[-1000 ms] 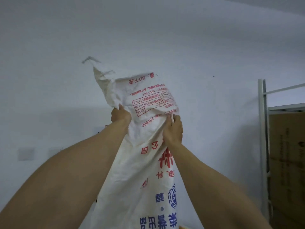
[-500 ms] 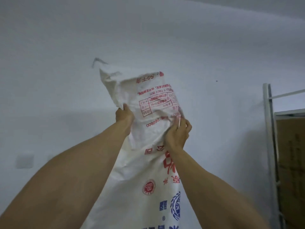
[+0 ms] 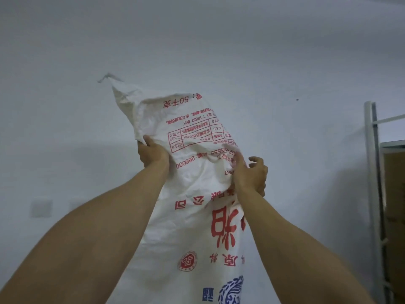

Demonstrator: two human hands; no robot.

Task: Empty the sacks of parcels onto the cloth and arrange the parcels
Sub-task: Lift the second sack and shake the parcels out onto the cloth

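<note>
I hold a white woven sack [image 3: 197,216] with red and blue print upside down, raised in front of a white wall. Its closed bottom end points up and flops to the left. My left hand [image 3: 153,153] grips the sack's left edge near the top. My right hand [image 3: 251,174] holds the bunched right edge, with its upper fingers lifted loosely off the fabric. The sack's mouth is below the frame. No parcels and no cloth are in view.
A white metal shelf frame [image 3: 370,172] stands at the right edge with brown cardboard boxes [image 3: 394,216] on it. A wall socket plate [image 3: 41,208] sits low on the left of the wall.
The sack has been lifted a little and its top has flopped further left. My right hand's upper fingers have loosened from the fabric. My left hand keeps its grip.
</note>
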